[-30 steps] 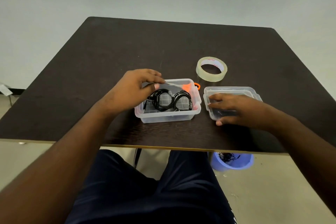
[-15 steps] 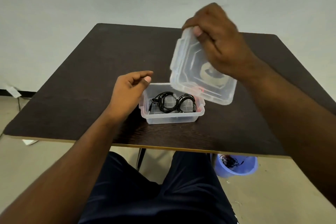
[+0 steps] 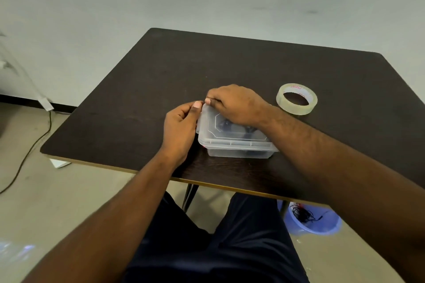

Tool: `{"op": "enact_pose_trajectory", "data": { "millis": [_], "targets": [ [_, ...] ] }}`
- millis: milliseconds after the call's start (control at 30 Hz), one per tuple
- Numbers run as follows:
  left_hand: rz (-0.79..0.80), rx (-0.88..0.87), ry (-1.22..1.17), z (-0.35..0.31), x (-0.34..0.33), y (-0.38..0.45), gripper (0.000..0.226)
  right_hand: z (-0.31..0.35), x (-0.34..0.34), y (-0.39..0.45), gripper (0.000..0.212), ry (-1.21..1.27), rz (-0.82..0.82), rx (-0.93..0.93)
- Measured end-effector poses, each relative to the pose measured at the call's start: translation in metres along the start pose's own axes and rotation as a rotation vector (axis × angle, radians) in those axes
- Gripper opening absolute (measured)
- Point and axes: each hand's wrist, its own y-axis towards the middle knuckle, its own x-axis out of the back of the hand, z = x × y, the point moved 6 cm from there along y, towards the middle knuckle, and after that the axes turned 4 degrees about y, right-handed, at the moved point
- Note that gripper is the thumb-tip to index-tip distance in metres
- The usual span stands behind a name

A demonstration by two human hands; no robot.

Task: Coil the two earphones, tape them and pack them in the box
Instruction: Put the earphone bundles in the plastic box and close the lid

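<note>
Blue bucket (image 3: pixel 315 223) with black wires on floor, lower right. Clear box (image 3: pixel 239 149) centre frame, near table (image 3: pixel 138 89) front edge, lid (image 3: pixel 220 132) on top, dark earphones (image 3: pixel 226 125) faintly visible inside. Left hand (image 3: pixel 180 130) pinching lid's left corner. Right hand (image 3: pixel 234 104) pressing lid, fingers curled at far-left corner. Tape roll (image 3: pixel 296 98) flat, upper right of box, apart.

A clear box (image 3: pixel 236 151) sits on the dark brown wood-grain table (image 3: pixel 161 76) near pale yellowish tape (image 3: pixel 296 99).
</note>
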Motion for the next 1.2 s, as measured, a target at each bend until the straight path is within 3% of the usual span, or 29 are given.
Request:
{"op": "enact_pose_trajectory", "data": {
  "millis": [133,400,500,633,800,933,1067,1200],
  "targets": [
    [0.019,-0.041,0.037,-0.004,0.000,-0.002,0.022,0.000,0.004,-0.005,0.029,-0.088,-0.066,0.042],
    [0.052,-0.095,0.193,-0.007,-0.002,0.000,0.023,-0.012,0.011,-0.016,0.036,-0.006,-0.142,0.059],
    [0.146,-0.082,0.380,-0.008,-0.001,0.006,0.034,-0.046,0.024,-0.039,0.031,0.146,-0.182,-0.051],
    [0.271,-0.086,0.534,-0.009,-0.006,0.013,0.040,-0.088,0.022,-0.078,0.040,0.393,-0.091,-0.291],
    [0.332,0.051,0.452,-0.013,-0.008,0.016,0.031,-0.103,0.006,-0.096,0.060,0.550,0.097,-0.526],
    [0.380,0.081,0.504,-0.021,-0.007,0.020,0.030,-0.103,0.007,-0.096,0.078,0.505,0.232,-0.655],
    [0.354,0.055,0.578,-0.033,-0.011,0.024,0.042,-0.100,0.015,-0.097,0.073,0.425,0.278,-0.762],
    [0.248,-0.142,1.265,-0.051,-0.027,0.019,0.047,-0.077,0.042,-0.087,0.066,-0.109,0.121,-0.744]
  ]
}}
